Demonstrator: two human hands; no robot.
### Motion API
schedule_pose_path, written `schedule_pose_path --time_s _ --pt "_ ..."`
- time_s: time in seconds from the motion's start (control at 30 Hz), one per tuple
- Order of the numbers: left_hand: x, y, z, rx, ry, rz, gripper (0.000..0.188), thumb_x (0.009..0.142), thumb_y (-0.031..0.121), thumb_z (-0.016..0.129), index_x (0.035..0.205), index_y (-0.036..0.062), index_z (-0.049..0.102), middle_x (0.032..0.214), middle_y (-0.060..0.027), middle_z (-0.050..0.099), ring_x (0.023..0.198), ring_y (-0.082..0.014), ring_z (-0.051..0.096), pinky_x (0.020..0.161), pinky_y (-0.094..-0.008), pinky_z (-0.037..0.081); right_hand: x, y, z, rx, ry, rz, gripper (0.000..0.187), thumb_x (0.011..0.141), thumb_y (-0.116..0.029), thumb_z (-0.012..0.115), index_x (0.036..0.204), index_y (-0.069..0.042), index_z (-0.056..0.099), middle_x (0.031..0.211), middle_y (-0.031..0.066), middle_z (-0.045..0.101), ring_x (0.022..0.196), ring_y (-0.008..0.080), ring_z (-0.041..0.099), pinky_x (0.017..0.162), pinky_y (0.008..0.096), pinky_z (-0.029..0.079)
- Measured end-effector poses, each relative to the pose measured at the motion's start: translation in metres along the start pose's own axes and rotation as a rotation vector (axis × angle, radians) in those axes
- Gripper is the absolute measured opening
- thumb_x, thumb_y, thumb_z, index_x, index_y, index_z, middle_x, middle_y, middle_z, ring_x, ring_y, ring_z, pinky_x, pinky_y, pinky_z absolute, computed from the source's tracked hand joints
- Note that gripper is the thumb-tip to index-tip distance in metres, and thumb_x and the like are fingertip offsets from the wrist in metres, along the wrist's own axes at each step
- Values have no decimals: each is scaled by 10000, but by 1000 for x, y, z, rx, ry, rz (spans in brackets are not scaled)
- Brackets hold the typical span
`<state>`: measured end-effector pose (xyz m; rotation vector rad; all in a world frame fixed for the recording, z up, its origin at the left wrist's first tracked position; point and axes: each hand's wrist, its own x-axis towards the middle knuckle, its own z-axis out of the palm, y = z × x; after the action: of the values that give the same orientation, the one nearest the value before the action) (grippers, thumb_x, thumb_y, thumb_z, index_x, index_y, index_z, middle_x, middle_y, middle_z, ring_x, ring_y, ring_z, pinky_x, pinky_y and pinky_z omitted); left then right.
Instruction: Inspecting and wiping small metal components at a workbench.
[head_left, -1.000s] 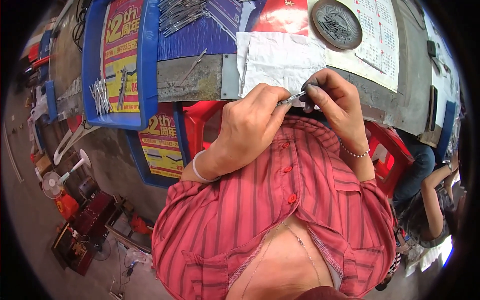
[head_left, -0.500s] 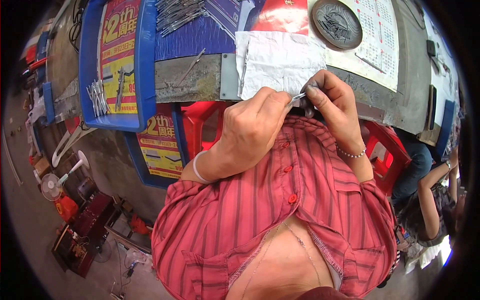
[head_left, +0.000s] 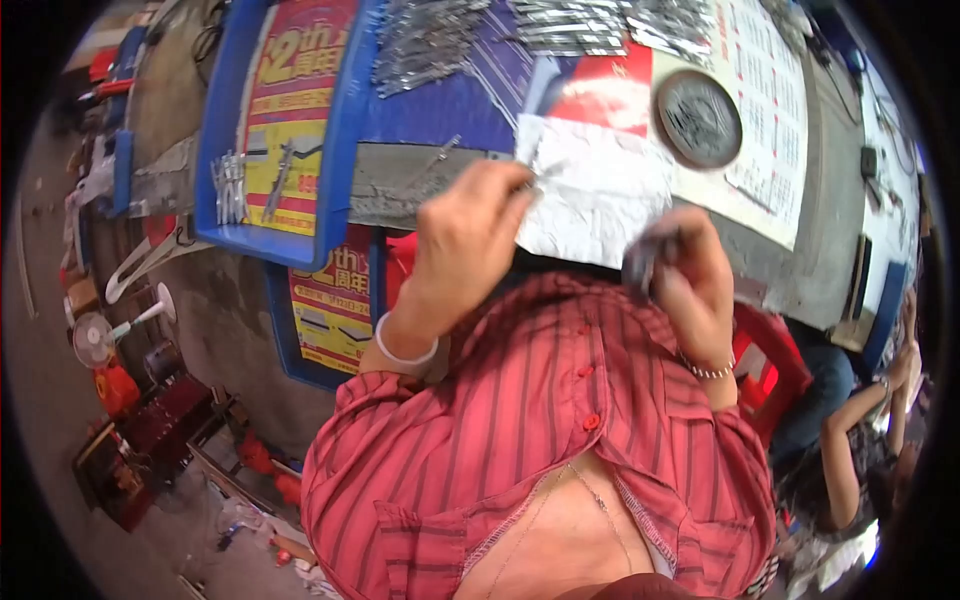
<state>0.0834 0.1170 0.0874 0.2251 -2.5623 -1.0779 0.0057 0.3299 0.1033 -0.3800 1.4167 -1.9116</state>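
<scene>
My left hand (head_left: 470, 245) is over the left edge of a crumpled white paper sheet (head_left: 590, 190). Its thumb and forefinger pinch at a thin silvery metal piece (head_left: 543, 172), partly hidden and blurred. Near the sheet's lower right corner, my right hand (head_left: 692, 285) is closed around a dark grey bunched cloth (head_left: 643, 265), smeared by motion. A round dark dish (head_left: 700, 118) with slim metal pieces in it stands beyond the right hand.
A blue tray (head_left: 340, 180) with some metal pieces stands at the left; another blue tray (head_left: 285, 330) sits below it. Piles of slim metal pieces (head_left: 430, 45) lie at the back. Right of me are a red stool (head_left: 775, 350) and another person's arm (head_left: 842, 460).
My hands have parted from the metal piece between them. The left has reached to the paper's left edge; the right has dropped slightly with the cloth. The view has shifted.
</scene>
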Motion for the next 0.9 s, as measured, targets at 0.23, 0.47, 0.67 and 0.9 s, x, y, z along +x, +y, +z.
schedule_pose_path --time_s 0.23,0.47,0.67,0.9 --pt "66 -94 -14 172 232 40 116 818 68 641 900 -4 604 840 -109 617 725 -224 616 643 -305 480 6 -19 51 275 -1302 -169 684 892 -446 559 1272 61 300 1116 203 526 949 302 608 785 378 505" --pt "119 -147 -9 395 188 86 103 771 98 655 862 63 623 867 -107 614 865 -309 589 737 -423 441 13 -28 73 240 -1511 -84 773 868 -498 563 1280 106 311 1207 279 443 1035 399 530 844 439 465" --pt "111 -143 -7 474 225 142 155 780 86 642 931 64 618 886 -123 600 877 -316 575 763 -420 436 10 -25 63 337 -1457 -117 883 896 -559 439 1354 127 124 1170 284 471 999 356 578 799 403 486" --pt "41 -82 -23 216 295 66 208 821 36 606 1027 11 598 940 -137 613 846 -289 613 744 -354 482 8 -30 86 250 -1404 -359 849 890 -585 418 1340 106 213 1351 366 260 1051 484 521 830 451 503"
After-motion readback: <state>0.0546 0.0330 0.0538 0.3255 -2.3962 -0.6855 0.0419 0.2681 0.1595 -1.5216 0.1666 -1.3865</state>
